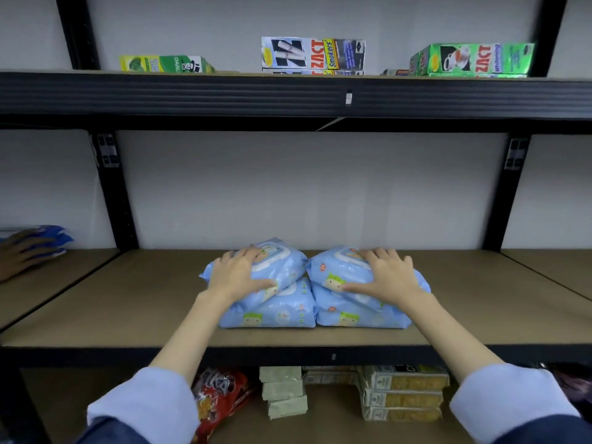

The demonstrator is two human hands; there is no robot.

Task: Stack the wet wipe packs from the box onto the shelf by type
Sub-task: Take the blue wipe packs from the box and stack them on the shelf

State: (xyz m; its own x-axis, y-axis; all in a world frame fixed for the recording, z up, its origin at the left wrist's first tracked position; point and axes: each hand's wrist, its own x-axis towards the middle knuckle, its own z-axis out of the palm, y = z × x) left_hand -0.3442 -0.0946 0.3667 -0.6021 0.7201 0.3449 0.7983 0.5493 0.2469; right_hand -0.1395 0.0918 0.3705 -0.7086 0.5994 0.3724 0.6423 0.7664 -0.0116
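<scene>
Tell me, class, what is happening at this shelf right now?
A person is stacking light blue wipe packs on the middle shelf. The left hand rests on the tilted top pack of the left pile; the right hand presses the top pack of the right pile. Each pile shows two packs.

Even soft light, blurred warped edges

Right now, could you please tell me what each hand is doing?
Left hand: open, fingers spread, palm pressed flat on the top-left wipe pack.
Right hand: open, fingers spread, palm flat on the top-right wipe pack.
</scene>
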